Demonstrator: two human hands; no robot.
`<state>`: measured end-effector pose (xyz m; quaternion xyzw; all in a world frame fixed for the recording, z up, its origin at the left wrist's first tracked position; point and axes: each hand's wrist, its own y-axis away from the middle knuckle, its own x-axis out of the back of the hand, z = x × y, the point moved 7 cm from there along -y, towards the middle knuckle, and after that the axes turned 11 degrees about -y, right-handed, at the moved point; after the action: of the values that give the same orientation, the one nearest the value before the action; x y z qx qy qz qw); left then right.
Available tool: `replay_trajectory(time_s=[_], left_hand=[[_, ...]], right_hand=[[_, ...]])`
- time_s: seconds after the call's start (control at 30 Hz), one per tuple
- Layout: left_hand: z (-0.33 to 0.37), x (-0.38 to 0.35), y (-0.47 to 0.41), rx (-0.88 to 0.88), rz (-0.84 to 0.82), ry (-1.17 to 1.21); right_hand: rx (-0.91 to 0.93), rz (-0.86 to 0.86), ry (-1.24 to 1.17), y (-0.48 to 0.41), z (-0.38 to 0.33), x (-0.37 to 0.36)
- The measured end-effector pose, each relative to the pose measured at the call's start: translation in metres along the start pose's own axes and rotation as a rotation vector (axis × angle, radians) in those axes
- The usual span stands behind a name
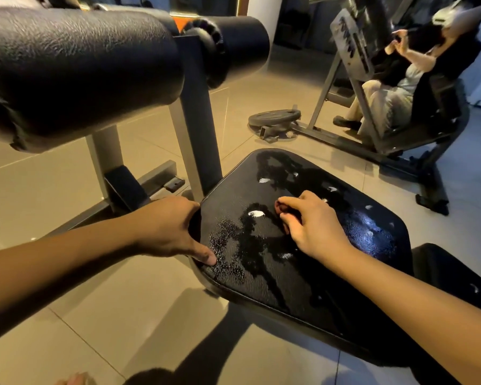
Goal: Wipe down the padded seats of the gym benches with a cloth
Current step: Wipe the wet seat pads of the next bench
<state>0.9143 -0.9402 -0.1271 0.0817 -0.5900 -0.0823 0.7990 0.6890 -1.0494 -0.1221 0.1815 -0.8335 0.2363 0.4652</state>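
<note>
Gripped by the left hand (172, 226) is the left edge of the black padded seat (264, 276), with the thumb laid on top and the fingers curled round the rim. Near it, the right hand (317, 229) is rested on the seat's middle, fingers curled. A small reddish scrap (281, 209) is glimpsed at its fingertips, but whether a cloth is held cannot be told. The seat is marked with wet streaks (250, 245). 1 thick padded roller (81, 70) is mounted above, to the left.
</note>
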Motion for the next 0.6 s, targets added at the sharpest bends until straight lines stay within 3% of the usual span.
replay_trajectory(time_s=[0.13,0.3,0.37,0.47,0.53,0.6], left_hand=[[0.001,0.001,0.006,-0.038,0.026,0.060],[-0.005,-0.001,0.008,-0.063,-0.001,0.070],[-0.007,-0.003,0.010,-0.082,-0.021,0.035],[-0.011,-0.004,0.010,-0.096,0.006,0.041],[-0.011,-0.006,0.009,-0.074,0.021,0.092],[-0.009,-0.005,0.009,-0.065,0.021,0.111]], right_hand=[[-0.014,0.030,-0.037,-0.012,-0.022,-0.010],[0.432,-0.195,-0.054,0.042,-0.130,-0.048],[0.510,-0.220,-0.010,0.046,-0.132,-0.051],[0.305,0.009,0.102,-0.032,-0.064,-0.026],[0.085,0.045,0.173,-0.087,-0.009,-0.006],[-0.002,0.059,0.174,-0.105,0.009,-0.003]])
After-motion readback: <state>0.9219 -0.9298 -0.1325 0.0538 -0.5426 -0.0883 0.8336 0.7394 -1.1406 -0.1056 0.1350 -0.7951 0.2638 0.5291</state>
